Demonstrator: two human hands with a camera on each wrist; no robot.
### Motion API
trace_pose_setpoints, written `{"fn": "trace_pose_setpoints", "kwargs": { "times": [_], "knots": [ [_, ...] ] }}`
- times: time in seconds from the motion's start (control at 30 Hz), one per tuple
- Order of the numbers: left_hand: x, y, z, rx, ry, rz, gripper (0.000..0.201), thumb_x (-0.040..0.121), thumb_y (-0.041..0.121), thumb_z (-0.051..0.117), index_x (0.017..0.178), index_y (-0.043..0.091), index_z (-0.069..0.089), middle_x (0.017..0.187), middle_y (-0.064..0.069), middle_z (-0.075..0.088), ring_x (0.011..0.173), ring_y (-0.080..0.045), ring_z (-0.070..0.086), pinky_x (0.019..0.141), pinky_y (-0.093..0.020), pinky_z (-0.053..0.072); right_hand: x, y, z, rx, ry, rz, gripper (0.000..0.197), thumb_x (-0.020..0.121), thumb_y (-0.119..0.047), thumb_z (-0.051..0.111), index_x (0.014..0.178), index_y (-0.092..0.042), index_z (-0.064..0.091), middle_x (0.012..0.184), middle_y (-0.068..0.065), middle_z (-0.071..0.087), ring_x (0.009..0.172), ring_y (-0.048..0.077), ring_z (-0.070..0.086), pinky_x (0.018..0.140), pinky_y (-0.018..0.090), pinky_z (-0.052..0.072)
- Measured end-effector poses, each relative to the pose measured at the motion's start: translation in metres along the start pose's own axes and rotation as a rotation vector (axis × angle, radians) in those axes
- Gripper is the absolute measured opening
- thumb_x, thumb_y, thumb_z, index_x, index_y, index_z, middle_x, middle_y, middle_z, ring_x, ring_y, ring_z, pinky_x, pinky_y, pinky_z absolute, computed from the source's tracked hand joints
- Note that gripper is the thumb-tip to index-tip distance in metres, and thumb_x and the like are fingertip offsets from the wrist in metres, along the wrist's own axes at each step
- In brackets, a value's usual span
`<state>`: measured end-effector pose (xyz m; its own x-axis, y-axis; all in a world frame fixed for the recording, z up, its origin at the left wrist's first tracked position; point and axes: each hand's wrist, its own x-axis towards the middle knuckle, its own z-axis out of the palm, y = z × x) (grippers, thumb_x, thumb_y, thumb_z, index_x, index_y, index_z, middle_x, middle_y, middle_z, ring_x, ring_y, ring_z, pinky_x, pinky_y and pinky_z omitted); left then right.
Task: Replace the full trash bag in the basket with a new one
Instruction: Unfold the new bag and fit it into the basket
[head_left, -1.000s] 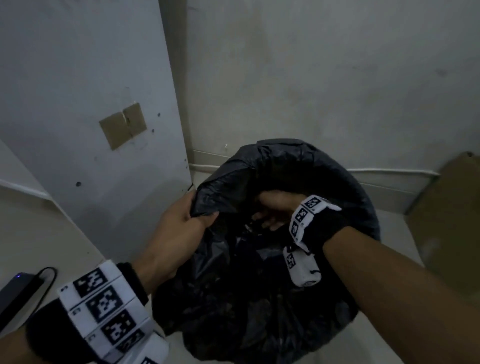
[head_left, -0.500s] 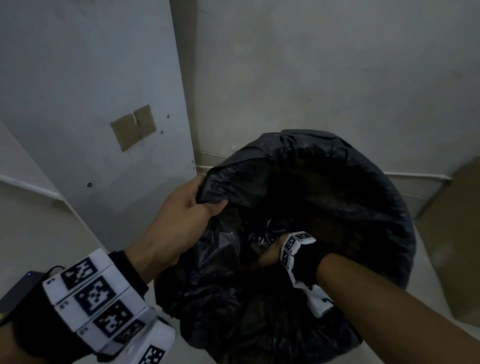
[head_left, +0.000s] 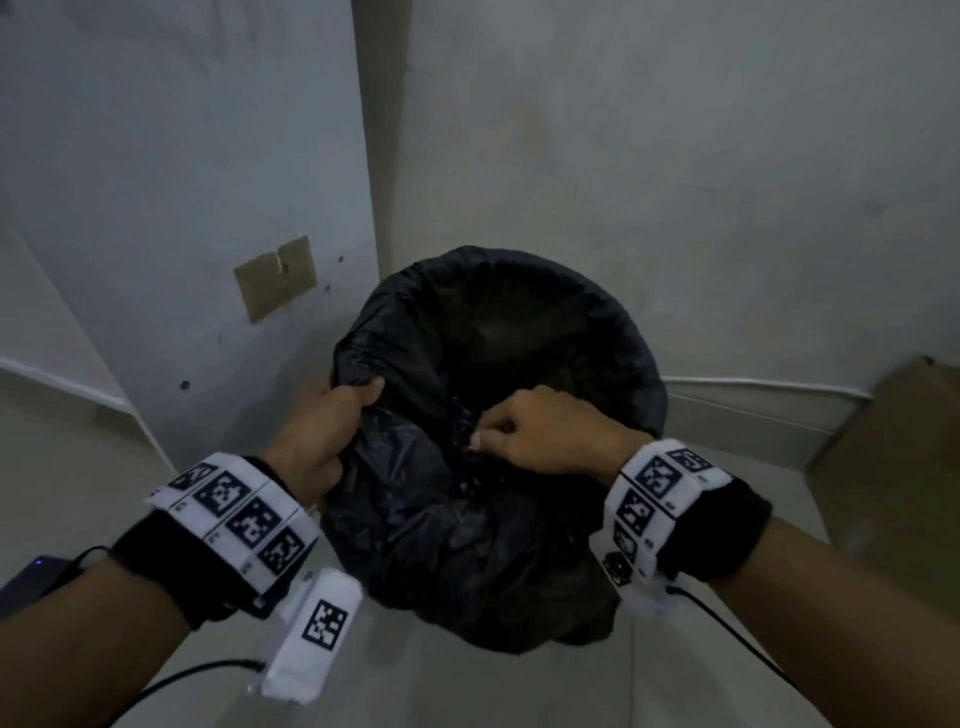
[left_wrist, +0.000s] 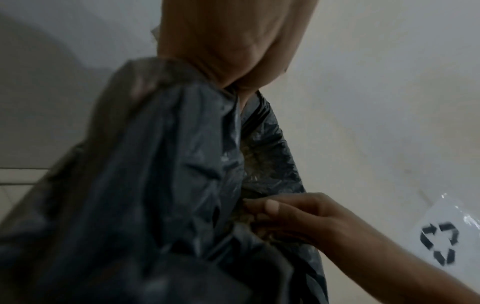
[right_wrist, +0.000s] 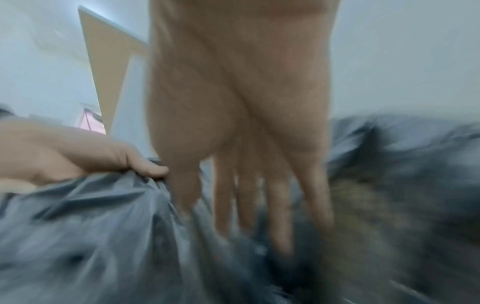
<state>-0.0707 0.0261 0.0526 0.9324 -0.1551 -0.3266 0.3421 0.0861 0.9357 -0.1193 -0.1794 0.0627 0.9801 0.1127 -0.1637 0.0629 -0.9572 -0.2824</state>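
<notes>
A black trash bag (head_left: 493, 545) lines the basket in the corner and hides it almost completely; its mouth gapes open towards the wall. My left hand (head_left: 332, 415) grips the bag's left rim, thumb over the fold (left_wrist: 233, 86). Just inside the near edge of the mouth, my right hand (head_left: 514, 431) has its fingers curled and pinches a fold of the plastic (left_wrist: 270, 207). The right wrist view is blurred and shows the right hand's fingers (right_wrist: 246, 195) reaching down into the black plastic (right_wrist: 91, 226), with the left hand (right_wrist: 78, 156) beside them.
A grey panel (head_left: 182, 182) leans against the wall at the left. Brown cardboard (head_left: 893, 467) stands at the right. A dark device with a blue light (head_left: 31, 577) lies on the floor at the lower left. A white bag with a recycling symbol (left_wrist: 441, 242) lies nearby.
My right hand has come up out of the bag's depth to the near side of its mouth and taken hold of a fold. The left hand has kept its grip on the rim.
</notes>
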Motion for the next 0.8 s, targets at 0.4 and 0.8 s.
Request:
{"fn": "trace_pose_setpoints", "kwargs": {
  "times": [0.4,0.8],
  "knots": [
    [0.027,-0.002,-0.017,-0.079,0.105,-0.082,0.051,0.096,0.032,0.054,0.139,0.004,0.046,0.132,-0.017,0.057,0.107,-0.032,0.059,0.084,-0.039,0.047,-0.014,0.068,0.014,0.169,0.620,0.213,0.056,0.093,-0.063,0.039,0.142,-0.036,0.043,0.159,-0.003,0.024,0.145,0.026,0.022,0.117,0.043,0.024],
    [0.013,-0.014,-0.008,-0.210,-0.080,-0.179,0.050,0.092,0.043,0.055,0.130,0.010,0.054,0.126,-0.016,0.058,0.112,-0.035,0.058,0.075,-0.049,0.059,-0.005,0.076,0.029,1.097,0.619,0.421,0.085,0.090,-0.055,0.055,0.155,-0.025,0.009,0.157,0.001,0.028,0.140,0.024,0.035,0.113,0.044,0.034]
  ]
}}
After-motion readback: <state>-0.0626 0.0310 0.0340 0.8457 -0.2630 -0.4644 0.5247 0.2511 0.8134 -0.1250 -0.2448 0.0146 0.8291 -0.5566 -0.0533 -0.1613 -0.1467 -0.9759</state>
